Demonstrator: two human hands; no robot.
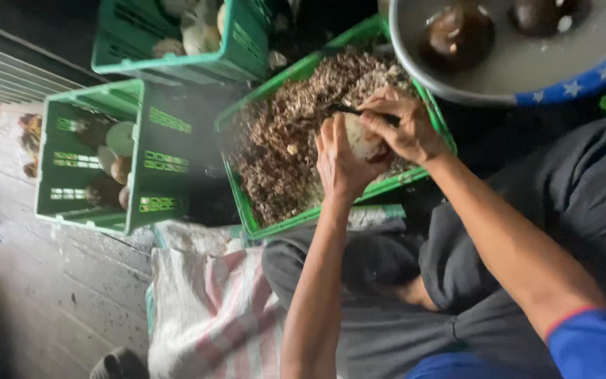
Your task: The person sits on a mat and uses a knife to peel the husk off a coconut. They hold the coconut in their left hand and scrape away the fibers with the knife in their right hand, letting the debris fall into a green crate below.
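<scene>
My left hand (339,165) cups a round, pale, partly peeled coconut (360,139) over a green crate (261,210) filled with brown shavings. Pressed on top of the coconut, my right hand (400,128) grips a dark peeling tool (348,109) whose blade points left across the fruit. Both hands touch the coconut, and my fingers hide most of it.
A metal basin (520,77) with cloudy water and two dark brown coconuts sits at top right. Two more green crates (156,161) (177,67) holding pale and brown coconuts stand to the left. A pink-striped white sack (205,309) lies on the plank floor beside my grey-trousered knees.
</scene>
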